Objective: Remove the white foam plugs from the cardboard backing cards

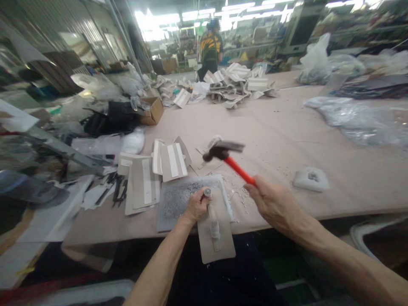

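Hammer (pixel 237 165) raised above the desk (pixel 270 114)

We grip the hammer's orange handle in our right hand (pixel 276 206), its dark head slightly blurred. Our left hand (pixel 196 206) pinches a round-topped metal tool (pixel 207 193) at the upper end of a beige panel (pixel 223 238), which overhangs the desk's near edge. Beneath our left hand lies a speckled grey slab (pixel 175 197), with small scraps (pixel 244 197) scattered just beside it. To the left we see stacked panels (pixel 137 182); to the right, a whitish block (pixel 310 179). Beyond a far heap of pieces (pixel 236 85), a person (pixel 210 47) stands in a patterned top.
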`<state>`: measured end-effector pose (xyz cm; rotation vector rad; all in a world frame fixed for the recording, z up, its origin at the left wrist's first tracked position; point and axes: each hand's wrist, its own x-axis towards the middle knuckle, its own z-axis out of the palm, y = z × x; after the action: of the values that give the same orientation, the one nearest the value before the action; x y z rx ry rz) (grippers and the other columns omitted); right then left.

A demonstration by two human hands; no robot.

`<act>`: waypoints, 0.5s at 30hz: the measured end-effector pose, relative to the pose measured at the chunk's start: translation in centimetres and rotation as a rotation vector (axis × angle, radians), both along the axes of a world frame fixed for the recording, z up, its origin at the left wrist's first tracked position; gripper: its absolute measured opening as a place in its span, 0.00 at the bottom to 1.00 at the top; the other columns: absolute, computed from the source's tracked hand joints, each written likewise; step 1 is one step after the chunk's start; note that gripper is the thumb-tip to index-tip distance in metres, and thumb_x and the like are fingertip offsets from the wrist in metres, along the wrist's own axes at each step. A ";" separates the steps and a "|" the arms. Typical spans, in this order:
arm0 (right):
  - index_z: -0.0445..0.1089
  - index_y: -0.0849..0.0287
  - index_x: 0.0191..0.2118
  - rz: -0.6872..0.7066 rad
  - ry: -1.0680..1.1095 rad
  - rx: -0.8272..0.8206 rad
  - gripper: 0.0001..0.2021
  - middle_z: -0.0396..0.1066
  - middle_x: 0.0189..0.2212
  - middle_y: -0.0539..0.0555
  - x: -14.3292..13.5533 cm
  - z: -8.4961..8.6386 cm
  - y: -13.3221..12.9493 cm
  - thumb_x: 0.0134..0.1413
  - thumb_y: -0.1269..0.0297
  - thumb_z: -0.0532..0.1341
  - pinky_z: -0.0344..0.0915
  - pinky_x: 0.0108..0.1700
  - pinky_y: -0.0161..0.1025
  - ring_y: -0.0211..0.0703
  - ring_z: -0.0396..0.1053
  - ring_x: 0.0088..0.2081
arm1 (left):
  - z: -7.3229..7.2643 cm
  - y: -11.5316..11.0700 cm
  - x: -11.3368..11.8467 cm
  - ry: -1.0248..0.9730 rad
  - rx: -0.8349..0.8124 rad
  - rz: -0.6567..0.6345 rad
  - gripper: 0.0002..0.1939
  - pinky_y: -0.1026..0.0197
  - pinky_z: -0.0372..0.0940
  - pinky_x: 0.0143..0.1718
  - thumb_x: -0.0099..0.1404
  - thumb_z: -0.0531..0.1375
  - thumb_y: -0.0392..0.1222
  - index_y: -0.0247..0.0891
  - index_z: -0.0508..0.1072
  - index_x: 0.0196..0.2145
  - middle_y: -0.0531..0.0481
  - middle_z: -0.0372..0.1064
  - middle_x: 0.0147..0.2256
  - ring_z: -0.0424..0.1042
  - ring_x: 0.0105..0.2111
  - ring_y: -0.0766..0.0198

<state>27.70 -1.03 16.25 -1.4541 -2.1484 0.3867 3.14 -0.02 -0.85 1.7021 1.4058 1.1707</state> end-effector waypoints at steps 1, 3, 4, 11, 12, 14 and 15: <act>0.59 0.54 0.32 -0.062 0.090 0.090 0.15 0.58 0.18 0.47 -0.1 0.7 -0.1 0.68 0.52 0.50 0.47 0.24 0.37 0.37 0.52 0.19 | -0.1 0.0 -0.1 0.001 -0.002 -0.004 0.10 0.63 0.64 0.36 0.62 0.58 0.36 0.39 0.75 0.42 0.52 0.72 0.31 0.70 0.31 0.63; 0.58 0.55 0.32 -0.108 0.202 0.230 0.16 0.59 0.19 0.47 -0.4 0.5 -0.6 0.70 0.52 0.47 0.50 0.25 0.36 0.37 0.55 0.20 | -0.3 0.1 -0.1 -0.002 -0.013 -0.008 0.10 0.63 0.63 0.36 0.62 0.58 0.37 0.39 0.74 0.42 0.52 0.72 0.31 0.70 0.31 0.63; 0.58 0.55 0.32 -0.070 0.176 0.238 0.16 0.59 0.19 0.47 -0.6 -0.3 -0.8 0.70 0.53 0.46 0.49 0.24 0.36 0.37 0.55 0.19 | -0.4 0.2 -0.1 -0.007 -0.020 -0.007 0.10 0.63 0.63 0.35 0.62 0.58 0.37 0.39 0.74 0.41 0.52 0.71 0.31 0.69 0.31 0.63; 0.65 0.59 0.40 0.179 -0.394 -0.225 0.15 0.67 0.23 0.52 0.8 -6.6 -0.4 0.71 0.57 0.47 0.42 0.27 0.39 0.38 0.58 0.22 | 0.0 0.0 0.0 -0.029 -0.042 -0.008 0.09 0.65 0.59 0.31 0.61 0.58 0.37 0.38 0.75 0.39 0.55 0.65 0.25 0.64 0.26 0.66; 0.66 0.59 0.40 0.151 -0.406 -0.260 0.15 0.68 0.24 0.52 1.3 -7.1 0.1 0.71 0.57 0.48 0.43 0.27 0.38 0.39 0.59 0.23 | 0.0 0.0 0.0 -0.037 -0.042 -0.008 0.10 0.65 0.60 0.31 0.61 0.58 0.37 0.38 0.75 0.40 0.55 0.66 0.26 0.64 0.26 0.66; 0.66 0.60 0.40 0.080 -0.415 -0.350 0.16 0.69 0.25 0.54 2.3 -8.1 1.1 0.72 0.57 0.47 0.47 0.29 0.38 0.41 0.63 0.26 | 0.1 0.0 0.0 -0.059 -0.043 -0.009 0.10 0.65 0.61 0.33 0.61 0.58 0.37 0.38 0.75 0.40 0.54 0.68 0.28 0.66 0.28 0.66; 0.67 0.61 0.41 0.036 -0.431 -0.398 0.16 0.70 0.26 0.55 2.7 -8.8 1.6 0.72 0.57 0.47 0.50 0.30 0.38 0.43 0.65 0.27 | 0.0 0.0 0.0 -0.072 -0.043 -0.013 0.09 0.65 0.61 0.34 0.61 0.59 0.38 0.38 0.75 0.40 0.54 0.69 0.29 0.66 0.29 0.65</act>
<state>30.39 0.58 7.45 -1.8567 -2.5429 0.5846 3.17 -0.01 -0.81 1.6212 1.3648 1.1752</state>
